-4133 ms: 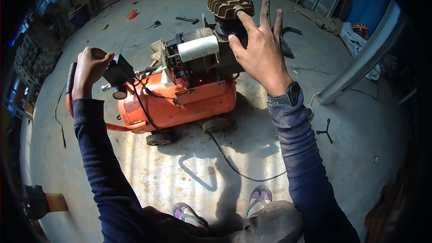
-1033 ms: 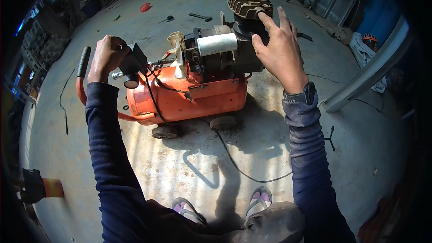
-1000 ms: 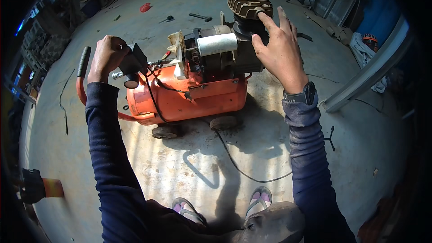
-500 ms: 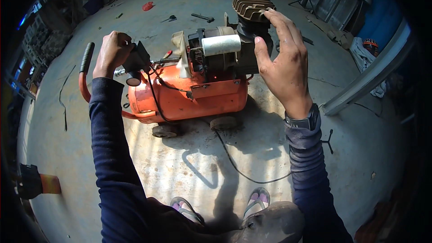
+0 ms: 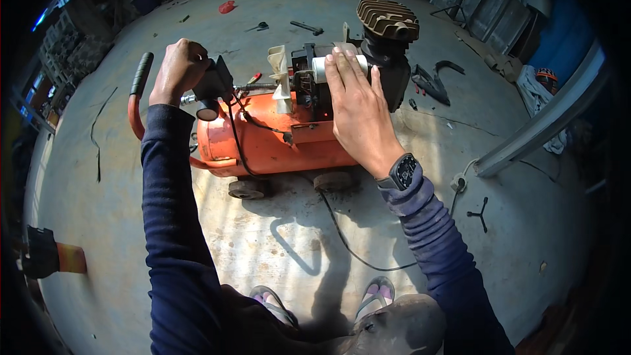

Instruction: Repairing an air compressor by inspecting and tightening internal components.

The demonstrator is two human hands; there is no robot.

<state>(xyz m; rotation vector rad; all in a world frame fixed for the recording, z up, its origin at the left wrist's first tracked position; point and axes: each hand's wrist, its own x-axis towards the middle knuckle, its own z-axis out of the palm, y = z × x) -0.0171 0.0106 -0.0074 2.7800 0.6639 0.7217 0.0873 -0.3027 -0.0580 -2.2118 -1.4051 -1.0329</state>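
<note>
Left hand curled at the top of the black pressure-switch box, probably steadying it; fingertips hidden, can't tell if they pinch. Orange air compressor sits on its wheels straight ahead, likely for access from above, black cord looping out in front, a trip risk. Right hand laid flat over the white cylinder, fingers extended, little finger apart; slanted post well off right.

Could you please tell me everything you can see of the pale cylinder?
The pale cylinder is smooth and silvery white; whether metal or plastic, I cannot tell. It lies on its side, nearly level, against the dark motor above the orange tank. The right hand is laid over it, fingers hiding its middle; both ends show.
</note>
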